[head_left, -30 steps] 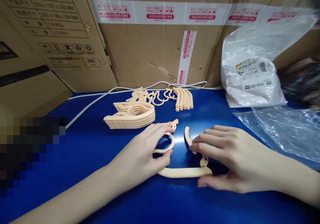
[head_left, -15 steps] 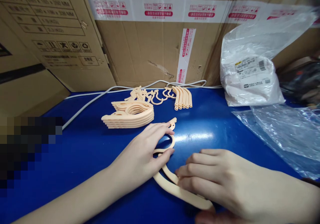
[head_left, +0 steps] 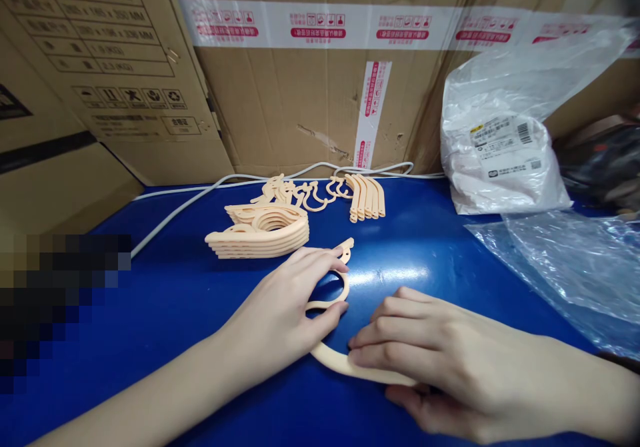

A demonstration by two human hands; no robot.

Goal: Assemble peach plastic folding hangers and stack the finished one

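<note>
My left hand (head_left: 285, 307) pinches the round hook end of a peach plastic hanger (head_left: 341, 286) that lies flat on the blue table (head_left: 180, 294). My right hand (head_left: 430, 360) lies over the hanger's curved arm (head_left: 340, 362), fingers folded on it, and hides most of that part. A stack of finished peach hangers (head_left: 260, 232) sits just beyond my left hand. Behind it lie loose hook pieces (head_left: 305, 194) and a row of curved arm pieces (head_left: 367, 197).
Taped cardboard boxes (head_left: 310, 80) wall off the back and left. A white cable (head_left: 200, 197) runs along the table's far edge. A white labelled plastic bag (head_left: 500, 160) and clear plastic film (head_left: 570, 260) lie at the right. A blurred patch covers the left edge.
My right hand swung the hanger arm from the right side toward me and folded it under the hook. My left hand stayed on the hook end.
</note>
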